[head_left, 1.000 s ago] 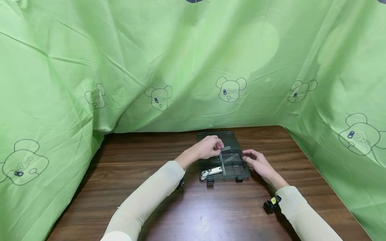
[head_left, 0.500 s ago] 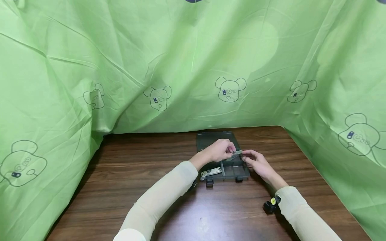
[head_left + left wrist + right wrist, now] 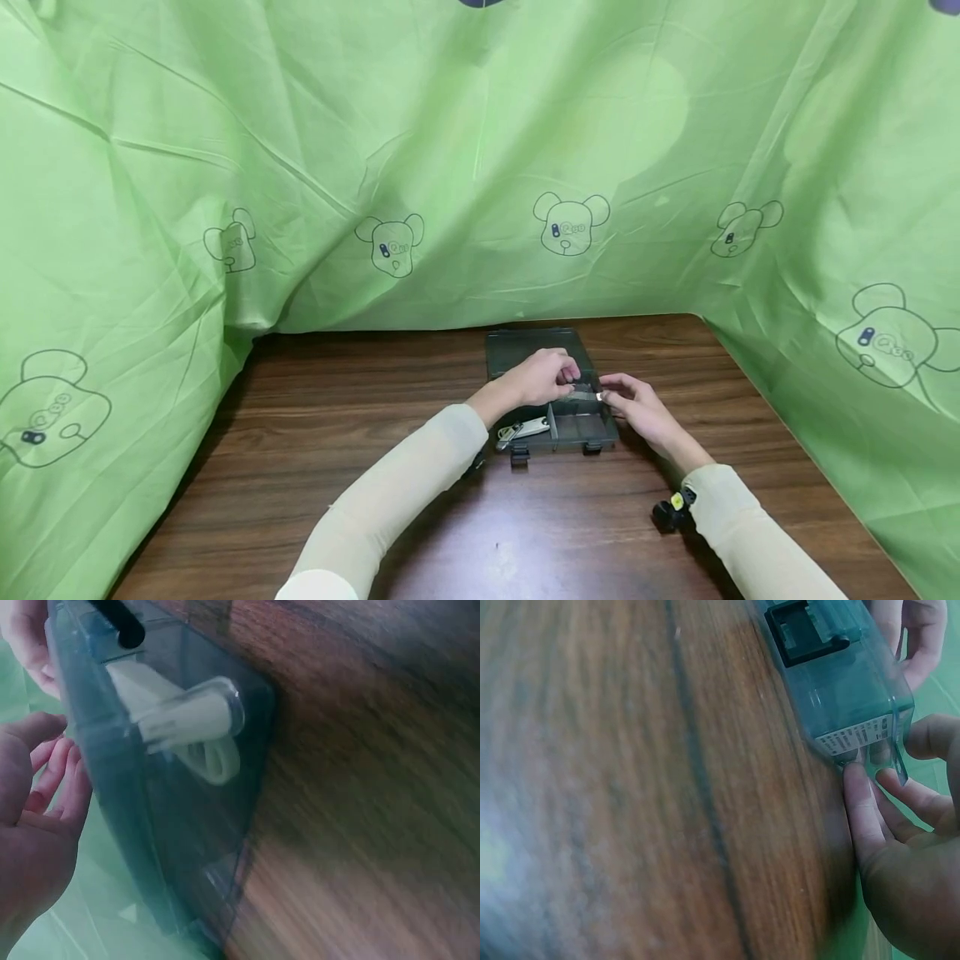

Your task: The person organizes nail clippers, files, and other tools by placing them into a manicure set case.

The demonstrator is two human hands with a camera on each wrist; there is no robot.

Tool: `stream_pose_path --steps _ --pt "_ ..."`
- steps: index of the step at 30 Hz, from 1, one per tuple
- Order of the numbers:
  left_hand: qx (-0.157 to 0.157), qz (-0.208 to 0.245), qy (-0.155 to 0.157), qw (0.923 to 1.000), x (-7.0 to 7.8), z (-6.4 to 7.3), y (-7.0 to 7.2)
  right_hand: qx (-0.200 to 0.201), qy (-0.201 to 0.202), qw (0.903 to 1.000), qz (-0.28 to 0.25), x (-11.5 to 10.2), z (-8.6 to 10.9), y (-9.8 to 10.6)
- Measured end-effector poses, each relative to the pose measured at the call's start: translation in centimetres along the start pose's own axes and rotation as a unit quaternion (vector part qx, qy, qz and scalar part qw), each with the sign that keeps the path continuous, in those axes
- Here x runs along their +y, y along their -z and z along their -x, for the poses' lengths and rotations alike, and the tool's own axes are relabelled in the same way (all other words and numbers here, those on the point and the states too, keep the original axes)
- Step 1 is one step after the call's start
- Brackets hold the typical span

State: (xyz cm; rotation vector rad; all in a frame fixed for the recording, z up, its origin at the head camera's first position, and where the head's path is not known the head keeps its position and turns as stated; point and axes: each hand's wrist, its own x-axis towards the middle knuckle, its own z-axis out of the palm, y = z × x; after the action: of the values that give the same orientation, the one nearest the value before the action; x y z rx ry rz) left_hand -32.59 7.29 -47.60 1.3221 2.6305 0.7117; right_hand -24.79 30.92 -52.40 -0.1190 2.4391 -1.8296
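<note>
The brown wood-grain table (image 3: pixel 360 392) bears a dark see-through box (image 3: pixel 579 427) at 1 o'clock from its middle, lid (image 3: pixel 536 350) open toward 12, latches (image 3: pixel 519 456) facing 6. A pale shine (image 3: pixel 498 567) shows at 6 o'clock.

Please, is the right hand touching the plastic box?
Touching. The right wrist view shows it: a fingertip of the right hand meets the plastic box at its end, near the printed label.

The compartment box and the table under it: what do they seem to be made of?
Compartment box: probably smoky, glossy plastic; pale items show through its wall. Table: wood or wood-look laminate, fairly glossy; streaked brown grain and glare show, but not which.
</note>
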Motion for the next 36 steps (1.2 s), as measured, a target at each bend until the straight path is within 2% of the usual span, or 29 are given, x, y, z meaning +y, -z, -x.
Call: stream_pose_path --steps 3,7,12,17,21,27,36 --pt "0.008 -0.004 -0.011 0.9999 -0.2 0.7 0.8 0.0 0.002 1.0 0.004 0.0 0.0 0.0" --pt "0.014 -0.009 -0.012 0.9998 -0.9 2.4 2.3 0.0 0.002 0.9999 0.011 0.0 0.0 0.1" --pt "0.018 -0.012 0.007 0.9997 -2.5 5.2 4.2 -0.001 0.006 0.9999 0.015 0.0 0.1 0.1" --pt "0.018 -0.004 0.027 0.9995 -4.6 7.9 5.3 0.001 0.004 0.9998 0.021 -0.3 0.2 0.1" --pt "0.025 -0.007 0.047 0.9986 -6.3 10.2 5.7 -0.001 0.004 0.9997 0.023 -0.3 0.2 0.0" --pt "0.034 -0.006 0.064 0.9973 -8.1 13.2 6.0 0.001 0.004 0.9997 0.025 -0.2 0.2 0.0" --pt "0.04 0.029 0.078 0.9957 -9.5 17.2 5.5 0.005 -0.001 0.9994 0.034 0.1 0.2 0.1"
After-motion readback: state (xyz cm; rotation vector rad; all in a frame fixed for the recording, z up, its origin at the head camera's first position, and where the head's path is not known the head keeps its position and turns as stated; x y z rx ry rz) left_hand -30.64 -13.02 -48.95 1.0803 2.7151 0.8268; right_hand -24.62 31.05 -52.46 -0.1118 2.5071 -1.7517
